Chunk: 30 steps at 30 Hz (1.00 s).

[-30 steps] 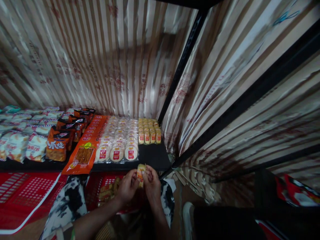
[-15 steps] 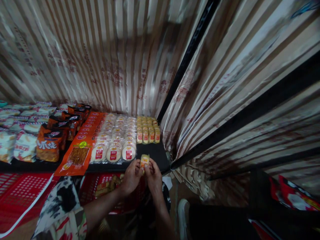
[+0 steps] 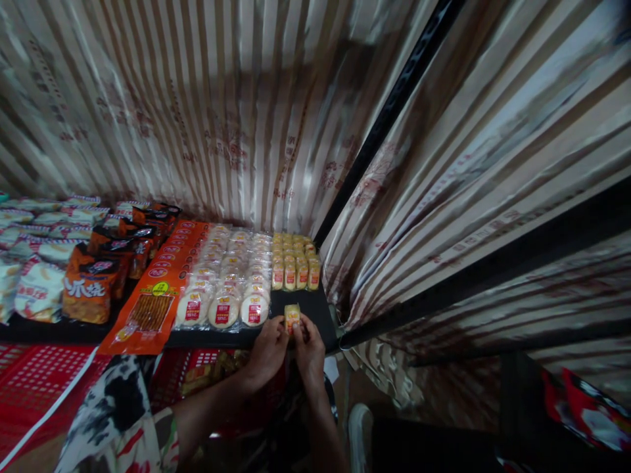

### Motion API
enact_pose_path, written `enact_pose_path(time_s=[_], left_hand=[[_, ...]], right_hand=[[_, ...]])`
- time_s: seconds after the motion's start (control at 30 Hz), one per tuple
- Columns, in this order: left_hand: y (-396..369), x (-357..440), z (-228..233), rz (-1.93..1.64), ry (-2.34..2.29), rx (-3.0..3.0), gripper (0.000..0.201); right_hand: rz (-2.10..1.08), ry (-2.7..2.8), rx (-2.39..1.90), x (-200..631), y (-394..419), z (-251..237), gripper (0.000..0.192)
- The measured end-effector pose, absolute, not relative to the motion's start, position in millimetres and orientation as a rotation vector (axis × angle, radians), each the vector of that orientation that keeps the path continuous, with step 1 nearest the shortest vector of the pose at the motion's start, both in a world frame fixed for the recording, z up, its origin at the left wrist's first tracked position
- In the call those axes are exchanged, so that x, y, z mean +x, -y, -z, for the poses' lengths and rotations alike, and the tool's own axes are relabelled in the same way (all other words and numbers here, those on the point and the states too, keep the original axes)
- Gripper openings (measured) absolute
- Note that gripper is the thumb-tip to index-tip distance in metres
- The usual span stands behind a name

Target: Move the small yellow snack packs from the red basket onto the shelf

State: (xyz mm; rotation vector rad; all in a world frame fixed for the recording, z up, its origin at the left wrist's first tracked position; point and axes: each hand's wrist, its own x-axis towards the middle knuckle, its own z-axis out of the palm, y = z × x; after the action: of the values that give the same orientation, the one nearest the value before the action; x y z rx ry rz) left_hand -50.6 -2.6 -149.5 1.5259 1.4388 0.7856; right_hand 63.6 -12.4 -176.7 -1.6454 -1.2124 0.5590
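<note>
Between the fingers of my left hand [image 3: 269,349] and my right hand [image 3: 309,348] I hold a small yellow snack pack [image 3: 292,318], upright over the front of the black shelf [image 3: 320,314]. Both hands pinch it from its two sides, close to the lower end. Behind it, rows of matching yellow snack packs [image 3: 296,272] stand at the shelf's right end. To their left lie rows of round white rice crackers [image 3: 224,309] in clear wrappers with red labels.
An orange strip of snack sticks [image 3: 150,312] hangs over the shelf edge, beside orange-black bags [image 3: 89,289] and white bags [image 3: 37,289]. Red baskets [image 3: 44,378] stand below, one with yellow packs [image 3: 202,374]. Black metal posts [image 3: 374,151] and striped sheeting [image 3: 236,118] enclose the shelf.
Both hands still hold the yellow pack, which now appears slightly further right and more upright. The view has shifted a little.
</note>
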Motion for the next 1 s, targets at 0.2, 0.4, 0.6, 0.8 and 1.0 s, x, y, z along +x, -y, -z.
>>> enact_pose_path(time_s=[0.2,0.4,0.6,0.8,1.0], left_hand=[[-6.3,-44.9,132.8,-0.663,-1.458,1.527,0.042],[-14.6,-39.0,129.0,-0.612,-1.452,1.49,0.043],[-19.2,-33.2,131.1,-0.604,-1.483,1.527,0.043],[-20.2,-31.7,132.6,-0.682,-1.494,1.521,0.042],[-22.5,-31.2,137.6,-0.767,-1.46,1.538,0.039]], right_hand=[[-0.607,1.19,-1.671,65.3,5.8,183.1,0.045],[-0.476,1.294,-1.73,63.8,0.7,180.7,0.046],[-0.338,1.353,-1.753,62.7,-4.8,179.1,0.041],[-0.294,1.363,-1.774,60.4,-9.9,179.8,0.042],[-0.282,1.378,-1.756,60.1,-16.1,184.0,0.041]])
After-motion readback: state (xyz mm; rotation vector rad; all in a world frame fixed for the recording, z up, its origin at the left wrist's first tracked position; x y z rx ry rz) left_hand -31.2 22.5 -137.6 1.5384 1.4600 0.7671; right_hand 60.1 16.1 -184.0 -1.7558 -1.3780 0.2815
